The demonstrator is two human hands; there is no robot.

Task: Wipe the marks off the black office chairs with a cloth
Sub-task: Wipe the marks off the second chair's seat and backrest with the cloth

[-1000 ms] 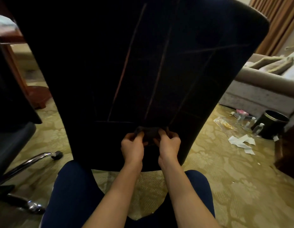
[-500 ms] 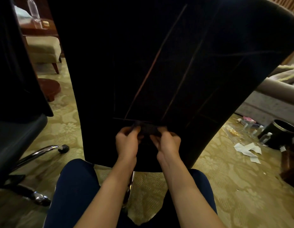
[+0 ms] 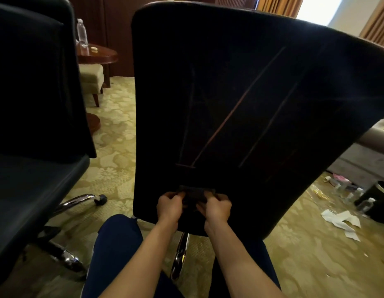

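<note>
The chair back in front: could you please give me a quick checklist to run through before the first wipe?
1. Cloth held: ok, the left hand and right hand both pinch the dark cloth.
2. Cloth against the chair back: cannot tell, dark on dark.
3. Marks found: ok, a long reddish streak slants above the hands.
4. Marks already wiped: not ok, streaks remain.
5. Cloth damp: cannot tell.
</note>
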